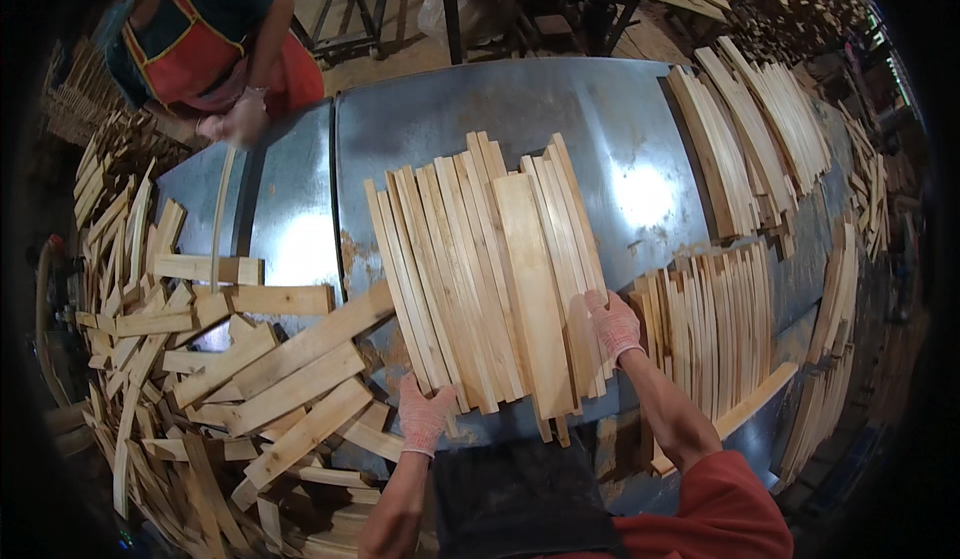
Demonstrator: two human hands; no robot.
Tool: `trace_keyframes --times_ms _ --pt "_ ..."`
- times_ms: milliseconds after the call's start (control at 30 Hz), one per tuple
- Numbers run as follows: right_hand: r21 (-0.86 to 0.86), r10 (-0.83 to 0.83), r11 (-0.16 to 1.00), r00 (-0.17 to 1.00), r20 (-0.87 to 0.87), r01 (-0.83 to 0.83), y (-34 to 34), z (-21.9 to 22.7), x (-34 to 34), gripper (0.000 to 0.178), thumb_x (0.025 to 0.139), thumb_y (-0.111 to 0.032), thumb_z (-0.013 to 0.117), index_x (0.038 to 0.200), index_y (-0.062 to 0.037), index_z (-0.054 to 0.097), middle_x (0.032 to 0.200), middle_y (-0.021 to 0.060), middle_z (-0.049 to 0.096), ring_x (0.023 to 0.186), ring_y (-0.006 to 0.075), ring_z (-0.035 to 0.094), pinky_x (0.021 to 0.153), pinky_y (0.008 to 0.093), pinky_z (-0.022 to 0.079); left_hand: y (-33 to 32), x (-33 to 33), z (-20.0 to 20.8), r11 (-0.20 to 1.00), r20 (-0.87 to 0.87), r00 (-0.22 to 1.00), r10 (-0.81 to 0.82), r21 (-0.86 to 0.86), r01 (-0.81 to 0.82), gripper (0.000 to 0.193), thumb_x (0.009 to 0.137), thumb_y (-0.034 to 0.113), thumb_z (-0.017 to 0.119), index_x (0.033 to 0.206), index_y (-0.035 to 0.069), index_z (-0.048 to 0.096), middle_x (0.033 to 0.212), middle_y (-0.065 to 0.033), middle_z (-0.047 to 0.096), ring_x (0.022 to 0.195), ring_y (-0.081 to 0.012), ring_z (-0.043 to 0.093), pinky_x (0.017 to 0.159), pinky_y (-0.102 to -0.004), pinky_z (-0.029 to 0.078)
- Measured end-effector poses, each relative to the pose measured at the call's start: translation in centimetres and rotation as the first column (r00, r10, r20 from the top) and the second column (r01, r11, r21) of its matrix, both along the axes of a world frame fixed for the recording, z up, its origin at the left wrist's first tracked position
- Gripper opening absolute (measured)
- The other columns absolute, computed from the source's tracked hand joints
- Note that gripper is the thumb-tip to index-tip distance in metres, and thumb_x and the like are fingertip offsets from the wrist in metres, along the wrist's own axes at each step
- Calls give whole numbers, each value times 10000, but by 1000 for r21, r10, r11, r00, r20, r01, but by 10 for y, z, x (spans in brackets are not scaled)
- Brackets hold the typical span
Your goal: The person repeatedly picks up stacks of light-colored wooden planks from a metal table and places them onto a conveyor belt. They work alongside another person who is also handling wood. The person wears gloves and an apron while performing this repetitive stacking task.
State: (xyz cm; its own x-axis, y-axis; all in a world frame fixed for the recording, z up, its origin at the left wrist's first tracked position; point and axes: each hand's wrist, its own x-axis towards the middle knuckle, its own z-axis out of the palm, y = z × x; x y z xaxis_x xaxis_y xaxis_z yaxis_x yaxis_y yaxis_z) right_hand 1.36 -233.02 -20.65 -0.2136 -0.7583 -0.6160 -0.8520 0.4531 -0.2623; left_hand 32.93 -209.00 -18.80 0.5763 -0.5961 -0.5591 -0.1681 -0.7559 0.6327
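A row of pale wooden strips (463, 279) stands side by side on the metal tabletop in front of me, with one wider board (534, 294) among them. My left hand (426, 416), in a pinkish knit glove, touches the row's near left corner; its thumb and fingers are spread apart. At the row's right side, my right hand (612, 326), gloved the same way, rests with fingers extended against the outer strips. Its palm side is hidden.
Loose wooden offcuts (300, 429) lie heaped at left. More strip rows (715, 319) stand at right, with a further stack (750, 144) behind them. Across the metal table (430, 109), a co-worker in a red apron (215, 69) holds a thin strip (222, 219).
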Motion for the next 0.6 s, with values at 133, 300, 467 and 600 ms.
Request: trace_keyframes --times_ms 133,300,467,600 --pt "-18 -33 999 999 24 34 75 1 -31 920 968 -743 555 1531 -16 579 1355 254 720 1307 415 657 1137 472 477 60 -17 6 999 -41 999 -31 -13 31 662 816 250 900 1357 8 604 1255 -175 670 1076 -325 716 963 -431 572" --pt "-140 -78 987 997 14 79 160 3 -45 802 998 -681 567 1452 -24 637 1343 263 713 1278 411 664 1084 483 491 128 -29 -6 991 -52 996 -78 -111 72 635 841 278 900 1322 -18 608 1218 -185 670 1054 -334 710 943 -435 569" --pt "-80 -227 964 944 240 252 208 19 -56 852 964 -601 642 1533 24 534 1430 285 653 1333 403 626 1109 479 471 150 -18 -28 975 -31 976 -215 -60 213 596 868 330 888 1257 -34 618 1120 -203 725 1024 -334 712 924 -442 564" --pt "-359 234 911 971 49 -201 237 27 -29 869 920 -469 724 1598 0 449 1473 281 608 1408 422 554 1159 493 438 155 2 -87 978 -75 981 -181 -117 172 665 857 365 902 1279 -57 611 1167 -223 738 1042 -324 725 931 -421 566"
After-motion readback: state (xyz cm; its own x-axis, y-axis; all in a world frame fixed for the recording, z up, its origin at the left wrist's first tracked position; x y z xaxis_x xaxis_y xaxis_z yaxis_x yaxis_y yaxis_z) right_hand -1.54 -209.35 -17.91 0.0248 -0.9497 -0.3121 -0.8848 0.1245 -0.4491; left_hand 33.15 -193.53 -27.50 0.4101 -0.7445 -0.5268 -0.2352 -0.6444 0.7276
